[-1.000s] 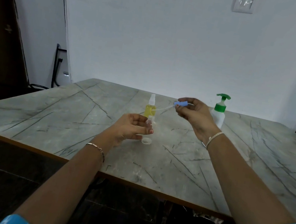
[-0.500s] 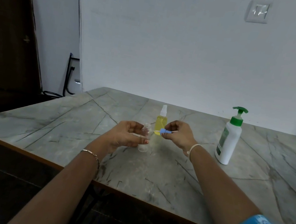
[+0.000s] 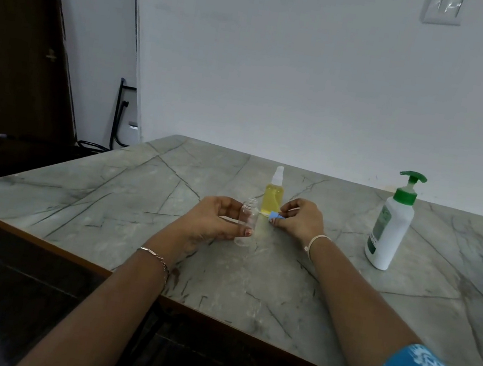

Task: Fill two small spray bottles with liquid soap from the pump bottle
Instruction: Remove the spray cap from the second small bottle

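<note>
Grey veined surface carrying all items; framing slightly shifted against a second ago.

White pump bottle, green head: upright at far right, well apart from both hands. A second ago partly hidden behind the raised right hand; now fully exposed.

Grip of left hand: curled round the clear spray bottle, thumb across the front, fingers behind. Barely changed over the last half second.

Grip of right hand: narrowed to a fingertip pinch on the blue spray cap. Up in the air a second ago; now down near the surface, just right of the clear spray bottle, much as half a second ago.

Just behind the gap between the hands: filled spray bottle, yellow liquid, white sprayer fitted, upright. Unmoved on the surface.

Clear spray bottle: empty, neck open, upright in the left grip. Base at or just above the surface; cannot tell which.

Blue spray cap: off the bottle, level with its shoulder, just to its right. Dip tube plainly visible a second ago, trailing leftward; now too small to make out.
</note>
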{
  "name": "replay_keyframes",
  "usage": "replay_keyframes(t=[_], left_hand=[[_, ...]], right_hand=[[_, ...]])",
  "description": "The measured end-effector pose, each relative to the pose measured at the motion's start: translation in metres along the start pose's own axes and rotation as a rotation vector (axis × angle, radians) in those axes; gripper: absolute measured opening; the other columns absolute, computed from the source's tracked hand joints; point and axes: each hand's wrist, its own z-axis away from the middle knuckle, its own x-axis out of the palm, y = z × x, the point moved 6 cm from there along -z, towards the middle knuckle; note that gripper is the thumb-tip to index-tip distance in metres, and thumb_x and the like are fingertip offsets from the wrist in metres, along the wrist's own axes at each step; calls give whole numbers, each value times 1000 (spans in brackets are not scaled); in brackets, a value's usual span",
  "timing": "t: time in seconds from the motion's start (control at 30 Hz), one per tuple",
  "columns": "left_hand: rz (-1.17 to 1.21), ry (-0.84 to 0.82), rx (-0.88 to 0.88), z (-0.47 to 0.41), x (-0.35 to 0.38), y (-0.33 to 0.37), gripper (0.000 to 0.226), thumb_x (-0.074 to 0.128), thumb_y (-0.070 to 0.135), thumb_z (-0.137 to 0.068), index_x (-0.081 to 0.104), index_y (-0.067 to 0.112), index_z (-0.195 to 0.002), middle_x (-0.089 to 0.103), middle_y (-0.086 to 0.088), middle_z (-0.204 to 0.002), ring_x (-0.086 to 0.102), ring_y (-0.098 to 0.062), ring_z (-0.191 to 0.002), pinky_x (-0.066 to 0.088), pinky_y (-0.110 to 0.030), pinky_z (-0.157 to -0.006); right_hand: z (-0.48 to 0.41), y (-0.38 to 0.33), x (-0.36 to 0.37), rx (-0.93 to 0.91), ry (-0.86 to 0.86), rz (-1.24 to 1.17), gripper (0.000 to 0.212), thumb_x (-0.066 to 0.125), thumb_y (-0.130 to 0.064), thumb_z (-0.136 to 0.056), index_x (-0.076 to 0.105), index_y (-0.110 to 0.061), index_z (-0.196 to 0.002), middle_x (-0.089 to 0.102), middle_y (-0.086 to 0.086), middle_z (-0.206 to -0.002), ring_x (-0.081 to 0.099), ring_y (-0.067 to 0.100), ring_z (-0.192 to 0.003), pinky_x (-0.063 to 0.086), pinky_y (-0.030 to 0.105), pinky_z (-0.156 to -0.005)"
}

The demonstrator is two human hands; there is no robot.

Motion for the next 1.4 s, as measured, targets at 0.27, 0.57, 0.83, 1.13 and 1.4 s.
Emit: replay_keyframes(t=[0.27, 0.57, 0.83, 1.13, 1.4], left_hand=[[23, 1, -13, 2, 1, 1, 44, 82, 0, -68, 67, 4, -110, 73, -10, -102, 70, -20, -94, 59, -35, -82], [34, -8, -10, 6, 3, 2, 46, 81, -2, -69, 65, 2, -112, 72, -11, -106, 70, -20, -97, 58, -31, -83], [38, 6, -6, 8, 4, 3, 45, 82, -2, -68, 66, 5, -110, 73, -9, -104, 70, -18, -98, 58, -27, -80], [19, 6, -7, 5, 2, 2, 42, 81, 1, -70, 66, 8, -108, 72, -7, -103, 70, -12, -91, 57, -21, -71], [39, -6, -13, 1, 2, 0, 43, 82, -1, -69, 66, 7, -108, 73, -9, -103, 70, -19, -97, 59, -29, -80]], right_hand=[[1, -2, -1, -24, -15, 35, 35, 92, -14, -61, 67, -10, -85, 68, 3, -86, 63, 17, -81, 53, 29, -78], [10, -1, -15, -18, -41, 46, 41, 92, -22, -62, 65, -9, -91, 66, 4, -92, 60, 16, -84, 50, 26, -76], [18, 1, -21, -30, -48, 49, 38, 91, -16, -64, 64, -11, -90, 68, 4, -94, 63, 18, -87, 55, 32, -83], [16, -6, -12, -161, -64, 198, 18, 81, -19, -76, 71, -12, -89, 64, -3, -80, 58, 10, -74, 40, 14, -59], [7, 1, -15, -143, -4, 227, 18, 78, -23, -80, 69, -12, -90, 68, 4, -91, 60, 15, -82, 45, 24, -71]])
